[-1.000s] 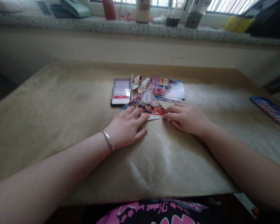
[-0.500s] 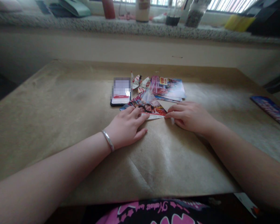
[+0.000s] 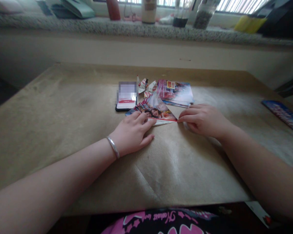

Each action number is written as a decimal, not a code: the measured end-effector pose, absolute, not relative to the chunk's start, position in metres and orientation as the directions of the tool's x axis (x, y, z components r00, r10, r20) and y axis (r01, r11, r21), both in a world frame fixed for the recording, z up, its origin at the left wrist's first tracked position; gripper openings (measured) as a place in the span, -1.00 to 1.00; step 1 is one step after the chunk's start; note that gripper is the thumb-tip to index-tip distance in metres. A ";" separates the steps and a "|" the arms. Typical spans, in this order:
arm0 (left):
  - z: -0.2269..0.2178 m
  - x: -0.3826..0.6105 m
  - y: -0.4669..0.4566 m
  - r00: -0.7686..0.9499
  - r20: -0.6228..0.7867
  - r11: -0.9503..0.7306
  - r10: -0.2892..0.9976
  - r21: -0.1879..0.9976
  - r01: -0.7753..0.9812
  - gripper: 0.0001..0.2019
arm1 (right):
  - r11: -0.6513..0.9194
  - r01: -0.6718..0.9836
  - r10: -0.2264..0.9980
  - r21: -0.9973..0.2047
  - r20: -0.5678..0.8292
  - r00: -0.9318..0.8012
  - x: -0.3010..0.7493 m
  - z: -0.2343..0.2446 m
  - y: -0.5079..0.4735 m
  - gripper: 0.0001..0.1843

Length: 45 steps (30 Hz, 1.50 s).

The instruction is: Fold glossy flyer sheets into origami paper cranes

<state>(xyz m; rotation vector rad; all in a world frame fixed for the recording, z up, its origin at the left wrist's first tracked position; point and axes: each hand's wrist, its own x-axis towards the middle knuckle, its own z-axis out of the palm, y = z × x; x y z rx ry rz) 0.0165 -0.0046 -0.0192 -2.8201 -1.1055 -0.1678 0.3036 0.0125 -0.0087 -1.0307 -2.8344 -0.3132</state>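
A glossy printed sheet of paper, folded into a triangle with a white strip along its near edge, lies on the table in front of me. My left hand, with a silver bangle at the wrist, rests on the paper's left part, its fingers spread and the thumb on the table. At the sheet's right corner is my right hand, with thumb and fingertips pinched together on the tip. Just behind the sheet are small folded paper pieces with red print.
A phone lies left of the folded pieces, its screen blurred out. To their right is a stack of printed sheets. A blue flat packet lies by the table's right edge. Bottles and jars stand on the stone windowsill.
My right hand has shifted slightly to the right, and more of the paper's right corner now shows. My left hand stays in place on the sheet.
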 end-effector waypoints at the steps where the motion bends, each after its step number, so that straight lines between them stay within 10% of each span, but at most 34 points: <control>1: -0.019 0.017 -0.005 0.728 0.141 -0.728 0.671 -0.059 0.683 -0.52 | 0.752 0.641 0.619 0.150 0.173 -0.766 0.305 -0.008 0.013 -0.70; 19: -0.020 0.017 -0.004 0.732 0.144 -0.731 0.666 -0.070 0.679 -0.51 | 0.705 0.705 0.682 -0.080 0.350 -0.642 0.299 -0.019 0.008 -0.71; 45: -0.016 0.016 -0.005 0.742 0.178 -0.746 0.646 -0.055 0.663 -0.52 | 0.794 0.607 0.588 -0.039 0.304 -0.750 0.270 -0.021 0.006 -0.62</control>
